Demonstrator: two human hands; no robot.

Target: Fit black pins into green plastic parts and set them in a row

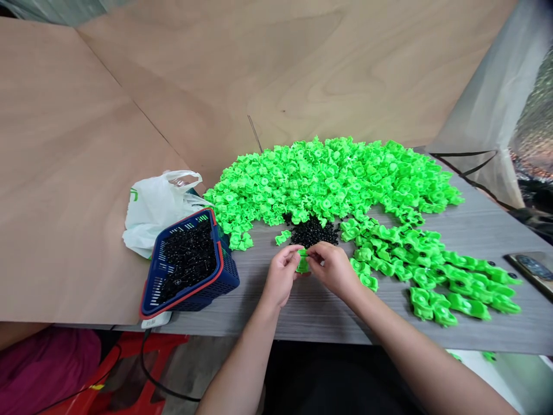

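My left hand (281,274) pinches a small bright green plastic piece (303,265) just above the table. Fingers closed, my right hand (332,265) meets it from the other side, at a small dark part on top of the green piece; my fingertips hide most of this part. Right beyond my hands lies a pile of small black plastic parts (314,232). A single green piece (283,237) lies to the left of that pile. Behind it spreads a large heap of matching green pieces (328,178).
More green pieces (401,253), some with black parts on them, lie in loose rows at right. On the left stands a blue basket (224,276) full of black parts, beside a white plastic bag (151,210). A plywood wall (276,75) closes the back.
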